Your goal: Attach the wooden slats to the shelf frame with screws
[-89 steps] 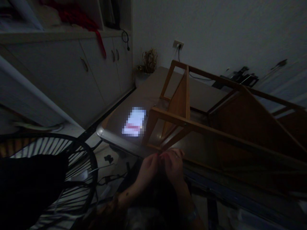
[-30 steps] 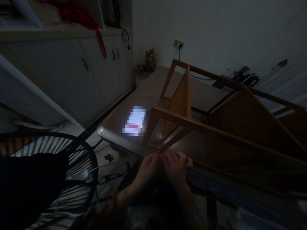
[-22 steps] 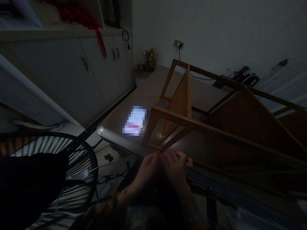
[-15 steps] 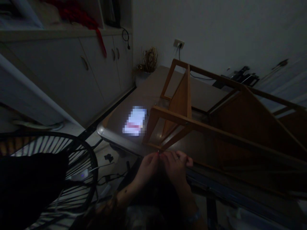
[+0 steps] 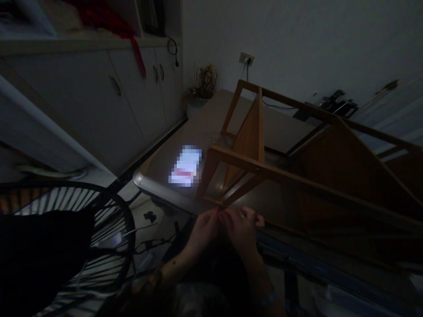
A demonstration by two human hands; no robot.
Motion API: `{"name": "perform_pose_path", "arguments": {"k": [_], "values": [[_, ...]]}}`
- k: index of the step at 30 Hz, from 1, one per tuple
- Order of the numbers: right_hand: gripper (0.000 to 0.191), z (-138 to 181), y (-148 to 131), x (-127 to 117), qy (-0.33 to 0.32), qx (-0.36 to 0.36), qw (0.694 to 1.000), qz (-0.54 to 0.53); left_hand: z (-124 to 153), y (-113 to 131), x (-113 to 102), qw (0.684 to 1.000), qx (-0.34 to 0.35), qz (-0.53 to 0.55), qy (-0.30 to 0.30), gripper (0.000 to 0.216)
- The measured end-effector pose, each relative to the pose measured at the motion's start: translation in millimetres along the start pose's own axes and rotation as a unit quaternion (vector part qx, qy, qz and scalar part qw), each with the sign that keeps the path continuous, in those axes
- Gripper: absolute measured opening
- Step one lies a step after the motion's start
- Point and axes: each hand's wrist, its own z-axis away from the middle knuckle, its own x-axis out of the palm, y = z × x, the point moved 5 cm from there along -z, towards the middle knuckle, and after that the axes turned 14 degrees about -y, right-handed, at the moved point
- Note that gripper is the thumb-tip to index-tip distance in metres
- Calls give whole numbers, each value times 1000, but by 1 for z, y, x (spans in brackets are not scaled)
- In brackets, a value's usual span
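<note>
My left hand (image 5: 205, 224) and my right hand (image 5: 239, 223) meet fingertip to fingertip in front of the table's near edge. Both are closed in a pinch around something tiny that I cannot make out in the dim light. A ring shows on my right hand. Just beyond my fingertips is the lower end of a wooden rack (image 5: 238, 162), which lies on its side across the table (image 5: 165, 171). A lit phone (image 5: 185, 166), its screen blurred out, rests on the table left of the rack.
A round black chair (image 5: 127, 220) with dark cloth (image 5: 46, 259) and a white device (image 5: 110, 241) stands at the left. White cabinets (image 5: 79, 97) line the wall behind it. Dried plants in a pot (image 5: 205, 86) stand in the corner, and a wall socket (image 5: 246, 58) holds a plug.
My hands stay almost in place, with fingertips still together. A small shiny tip that showed between them earlier is now hardly visible. The rack and phone have not moved.
</note>
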Motion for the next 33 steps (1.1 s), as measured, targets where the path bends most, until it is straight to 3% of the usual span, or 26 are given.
{"name": "perform_pose_path", "arguments": {"k": [6, 15, 18, 20, 23, 25, 27, 29, 33], "values": [[37, 4, -1, -6, 33, 6, 999, 21, 2, -1, -4, 999, 9, -34, 14, 50], [36, 4, -1, -5, 21, 45, 998, -32, 5, 16, -7, 993, 35, -111, 11, 38], [36, 4, -3, -8, 36, 58, 998, -17, 15, 35, -16, 970, 81, -228, 31, 32], [35, 5, -4, -10, 49, 65, 997, 0, 28, 63, -21, 909, 180, -372, 61, 30], [33, 6, -3, -4, 38, 61, 997, 0, 58, 118, -15, 737, 434, -510, 91, 23], [30, 7, -2, 3, 28, 50, 998, -6, 73, 152, -6, 630, 536, -551, 107, 18], [26, 10, 0, 10, 41, 46, 998, 1, 81, 186, 4, 579, 586, -548, 149, 17], [21, 13, 1, 16, 72, 37, 996, 20, 77, 214, 23, 548, 584, -583, 136, 13], [18, 14, 2, 23, 100, -11, 994, 48, 46, 252, 56, 544, 486, -676, 105, 27]]}}
